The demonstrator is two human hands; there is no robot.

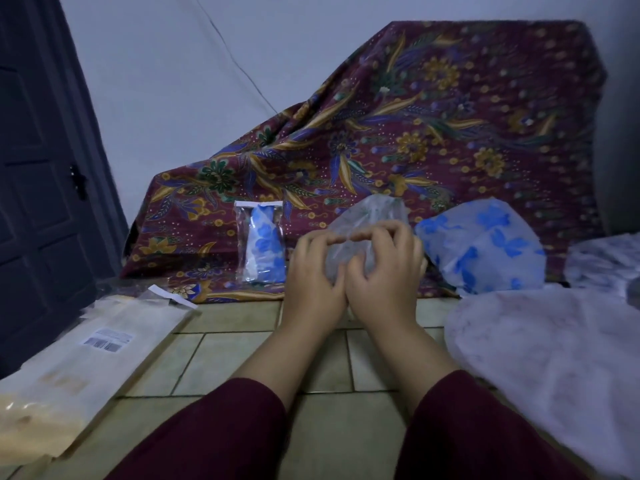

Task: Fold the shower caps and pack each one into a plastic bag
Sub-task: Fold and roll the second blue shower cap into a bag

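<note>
A translucent shower cap is held up above the tiled floor between both hands. My left hand pinches its left side, and my right hand grips its right side with curled fingers. The two hands touch at the heels. A packed plastic bag with a folded blue-flowered cap inside stands against the patterned cloth to the left. An unfolded blue-flowered shower cap lies just right of my hands. Pale caps spread over the floor at the right.
A maroon batik cloth drapes a bulky shape behind everything. A long pack of plastic bags with a barcode label lies on the tiled floor at the left. A dark door stands at the far left.
</note>
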